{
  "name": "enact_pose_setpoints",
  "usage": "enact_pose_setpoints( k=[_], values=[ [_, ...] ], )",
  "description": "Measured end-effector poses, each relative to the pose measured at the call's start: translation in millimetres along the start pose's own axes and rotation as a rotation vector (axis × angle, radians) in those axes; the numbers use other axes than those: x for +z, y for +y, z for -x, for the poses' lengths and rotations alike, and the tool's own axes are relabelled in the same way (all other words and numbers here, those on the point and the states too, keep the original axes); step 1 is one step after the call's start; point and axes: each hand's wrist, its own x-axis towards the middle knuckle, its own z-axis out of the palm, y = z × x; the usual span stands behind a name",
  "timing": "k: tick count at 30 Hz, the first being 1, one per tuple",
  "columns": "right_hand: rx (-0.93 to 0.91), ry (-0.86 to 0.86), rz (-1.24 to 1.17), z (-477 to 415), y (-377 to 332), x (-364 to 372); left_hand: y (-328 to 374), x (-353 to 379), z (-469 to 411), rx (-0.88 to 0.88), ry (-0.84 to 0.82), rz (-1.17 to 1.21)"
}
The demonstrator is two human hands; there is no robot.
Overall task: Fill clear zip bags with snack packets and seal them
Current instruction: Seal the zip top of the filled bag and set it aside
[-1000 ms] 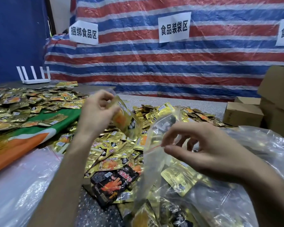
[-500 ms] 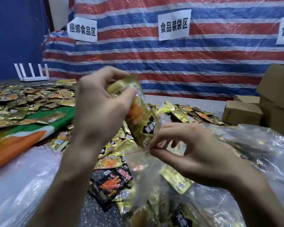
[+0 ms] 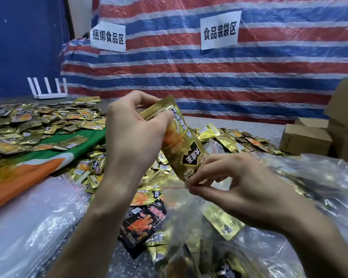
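My left hand (image 3: pixel 135 133) grips the top of a gold snack packet (image 3: pixel 181 141), held upside down with its lower end at the mouth of a clear zip bag (image 3: pixel 181 213). My right hand (image 3: pixel 235 187) pinches the rim of that bag near its red zip line, thumb and fingers closed on the plastic. The bag hangs below my hands and holds several gold packets (image 3: pixel 222 222). A heap of loose gold packets (image 3: pixel 229 139) lies behind my hands, and a black packet (image 3: pixel 143 223) with an orange claw picture lies under them.
More gold packets (image 3: pixel 28 121) cover a green and orange sheet (image 3: pixel 34 167) at left. Crumpled clear plastic (image 3: pixel 313 177) spreads at right and clear plastic (image 3: pixel 28 221) at lower left. Cardboard boxes (image 3: pixel 307 137) stand at the right edge. A white router (image 3: pixel 48 89) sits at the back left before the striped tarp.
My left hand lifted the gold packet from the heap and brought it right, down to the bag's mouth. My right hand moved up slightly, still holding the bag's rim.
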Motion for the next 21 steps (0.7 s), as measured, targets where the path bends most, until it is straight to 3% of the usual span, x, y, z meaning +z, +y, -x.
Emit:
enact_pose_setpoints(
  k=[4, 6, 9, 13, 21],
  values=[
    [-0.159, 0.265, -0.1, -1, -6, 3, -6, 15, 9, -0.022, -0.057, -0.133],
    [-0.175, 0.311, -0.09, -1, -9, 3, -9, 21, 10, -0.077, -0.11, -0.173],
    [-0.109, 0.235, -0.093, 1, -10, 0, -12, 16, 2, -0.159, -0.13, -0.085],
    [0.027, -0.01, -0.123, 6, -10, -6, -5, -9, -11, -0.139, 0.016, 0.051],
    [0.035, 0.103, -0.08, 1, -17, 7, 1, -15, -7, -0.075, 0.067, -0.077]
  ],
)
